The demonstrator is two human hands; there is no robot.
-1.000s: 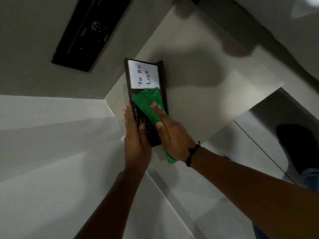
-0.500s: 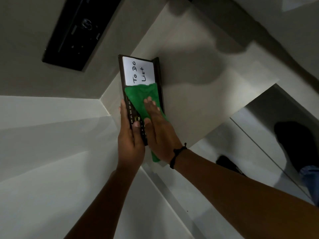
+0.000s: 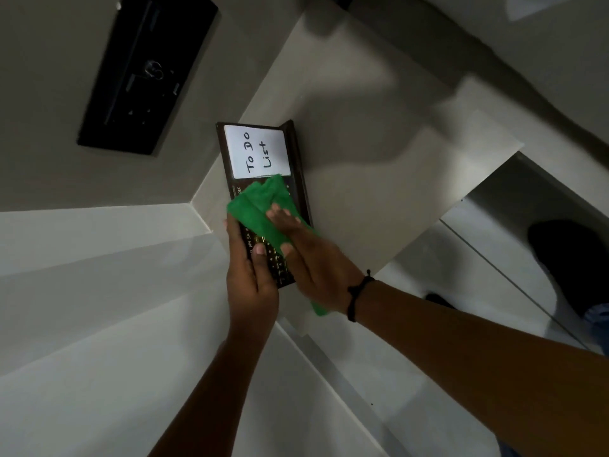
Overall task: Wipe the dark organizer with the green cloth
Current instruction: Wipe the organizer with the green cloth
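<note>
Left hand gripping the near end of the dark organizer, thumb laid across the gold lettering. Right hand, at 3 o'clock of the left, pressed flat on the green cloth, cloth covering the organizer's middle. Black cord around the right wrist. Beyond, at 12 o'clock, white card marked "To Do List" on the organizer's far half. Organizer lying on a pale shelf. Black panel on the wall at 11 o'clock.

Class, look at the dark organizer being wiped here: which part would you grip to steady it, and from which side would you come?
Probably the near end of the organizer, from its left edge, as the left hand does. The organizer is long and narrow, the cloth under the right hand works its middle, and the note covers the far end.
</note>
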